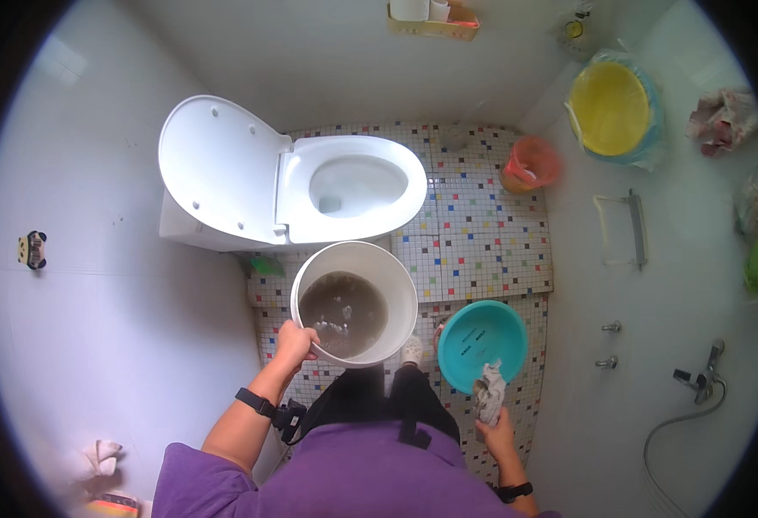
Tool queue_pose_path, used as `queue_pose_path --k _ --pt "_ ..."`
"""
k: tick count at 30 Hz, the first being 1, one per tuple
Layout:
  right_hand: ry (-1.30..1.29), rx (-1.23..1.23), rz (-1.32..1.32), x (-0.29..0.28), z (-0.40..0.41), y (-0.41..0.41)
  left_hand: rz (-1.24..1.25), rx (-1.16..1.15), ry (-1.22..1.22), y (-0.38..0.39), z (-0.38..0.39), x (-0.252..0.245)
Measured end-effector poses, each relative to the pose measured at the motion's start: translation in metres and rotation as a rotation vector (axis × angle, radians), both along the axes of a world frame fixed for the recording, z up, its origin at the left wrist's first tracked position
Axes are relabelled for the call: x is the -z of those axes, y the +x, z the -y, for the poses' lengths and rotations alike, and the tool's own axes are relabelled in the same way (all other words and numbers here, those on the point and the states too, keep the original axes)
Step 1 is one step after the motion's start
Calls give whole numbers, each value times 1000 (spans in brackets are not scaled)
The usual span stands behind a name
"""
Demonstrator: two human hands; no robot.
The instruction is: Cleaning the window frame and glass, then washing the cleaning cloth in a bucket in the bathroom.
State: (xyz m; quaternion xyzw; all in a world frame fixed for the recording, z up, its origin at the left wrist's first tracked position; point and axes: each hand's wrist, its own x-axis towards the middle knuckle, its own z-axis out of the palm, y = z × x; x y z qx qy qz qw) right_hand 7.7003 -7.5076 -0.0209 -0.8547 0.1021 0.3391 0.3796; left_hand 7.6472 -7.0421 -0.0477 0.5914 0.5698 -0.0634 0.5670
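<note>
My left hand point(296, 343) grips the left side of the rim of a white plastic bucket point(401, 291). Murky grey-brown water point(343, 311) with some foam stands in it. The bucket is in front of a white toilet point(411, 188), whose lid point(223, 168) is raised while the seat lies down. At the right, my right hand point(497, 430) is closed on a crumpled, stained whitish cloth point(492, 392). The cloth's upper end overlaps the near edge of a turquoise plastic basin point(482, 324); whether they touch I cannot tell.
A raised floor step of mosaic tiles point(482, 259) runs under the toilet. Beyond the basin stands a red waste bin point(531, 165). On the right wall are a yellow basin point(610, 108), a towel rack point(636, 230) and a shower tap point(704, 382) with its hose. My shoe point(411, 349) is beside the bucket.
</note>
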Motion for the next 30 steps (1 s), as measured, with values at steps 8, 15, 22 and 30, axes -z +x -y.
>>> queue_pose_path --k 8,15,22,30 --pt "-110 121 -68 -12 14 -18 23 -51 28 32 -35 -31" --pt "-82 104 -171 16 40 -14 25 -211 -20 74 -59 -47" --pt "-54 138 -318 36 55 19 52 -286 -13 104 -70 -51" --pt "23 219 -404 32 47 78 89 -383 -29 136 -84 -59"
